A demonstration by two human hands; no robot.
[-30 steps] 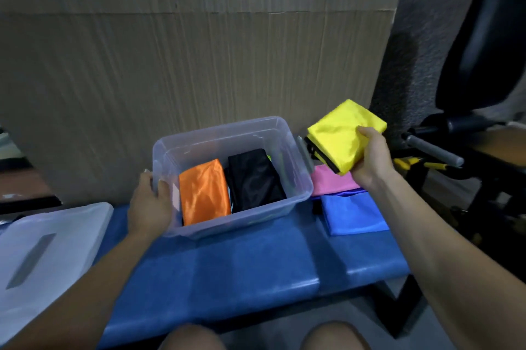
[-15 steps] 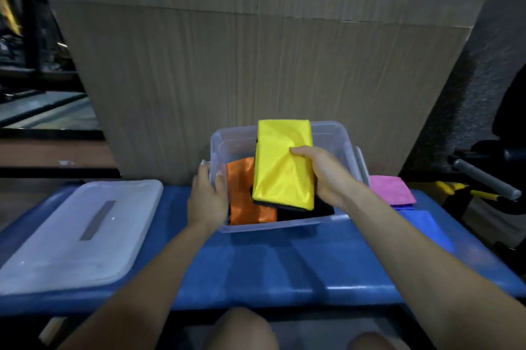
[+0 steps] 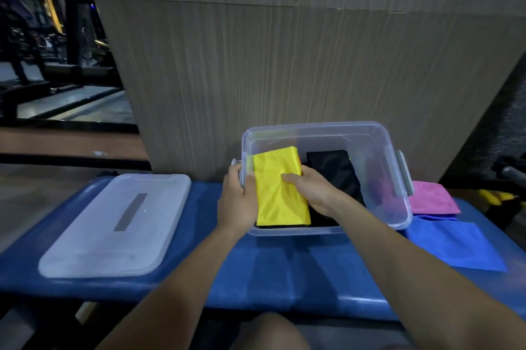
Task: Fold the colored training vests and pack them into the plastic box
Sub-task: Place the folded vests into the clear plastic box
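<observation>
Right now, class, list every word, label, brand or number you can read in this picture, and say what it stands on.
None can be read. The grey strip on the box lid shows no legible print. The plastic box, yellow vest and black vest carry no visible text.

I see the clear plastic box point(image 3: 327, 133) open at the top, so I can only come in from above. Its left half is filled by the folded yellow vest point(image 3: 280, 187), with my right hand point(image 3: 311, 190) on it and my left hand point(image 3: 237, 201) gripping the left rim. The black vest point(image 3: 334, 170) takes the middle; the box's right end looks freer. A wood-grain panel point(image 3: 284, 65) stands close behind. On the blue bench point(image 3: 284, 264), the lid point(image 3: 113, 224) lies lower left, pink cloth point(image 3: 429, 199) and blue cloth point(image 3: 455, 244) right.
</observation>
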